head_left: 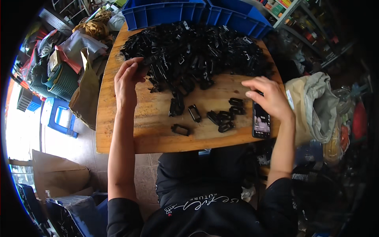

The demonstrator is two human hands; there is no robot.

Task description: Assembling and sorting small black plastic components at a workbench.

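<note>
A large heap of small black plastic frame-like parts (189,55) covers the far part of the wooden table (158,138). My left hand (127,81) is at the heap's left edge, its fingers closed together. Something dark at its fingertips blends into the heap, so I cannot make out what it holds. Over the table's right side hovers my right hand (270,96), fingers bent, thumb apart, nothing visible between them. Beneath it lies a phone (261,122) with a lit screen. Nearer me are a single rectangular black frame (181,129), another upright frame (194,113) and a small cluster of parts (224,118).
Two blue plastic bins (164,15) stand at the table's far edge. On the right is an open sack (319,106); to the left, a brown paper bag (85,93) and a blue stool (59,116) on the floor. Crowded shelves (300,23) rise at the far right.
</note>
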